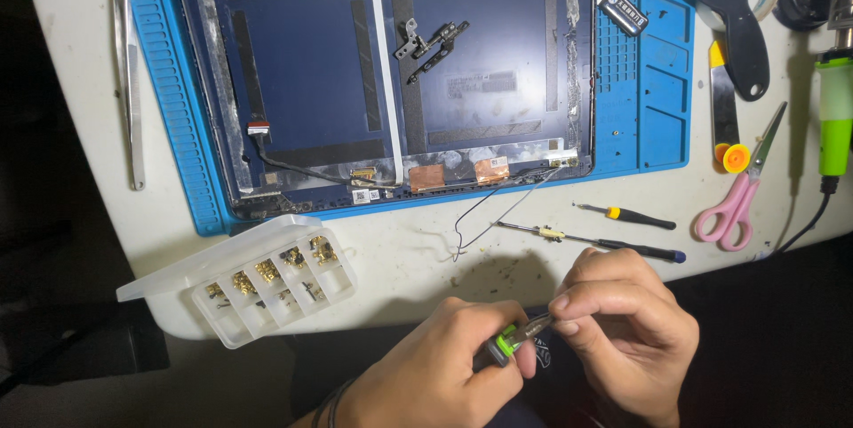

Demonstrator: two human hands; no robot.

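- Both hands sit together below the table edge: my left hand (444, 366) is clamped round the green-collared handle of a small screwdriver (515, 337), and my right hand (622, 330) pinches its metal tip between the fingertips.
- Just above them I see two more screwdrivers (622, 215) lying on the white table (80, 117).
- To the left, an open clear screw box (271, 281) holds brass parts.
- Farther up, a blue laptop lid (400, 64) rests on a blue mat (657, 64); pink scissors (737, 197) lie right.

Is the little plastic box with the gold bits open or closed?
Open. The clear compartment box has its lid swung back flat on the table, leaving the gold screws uncovered.
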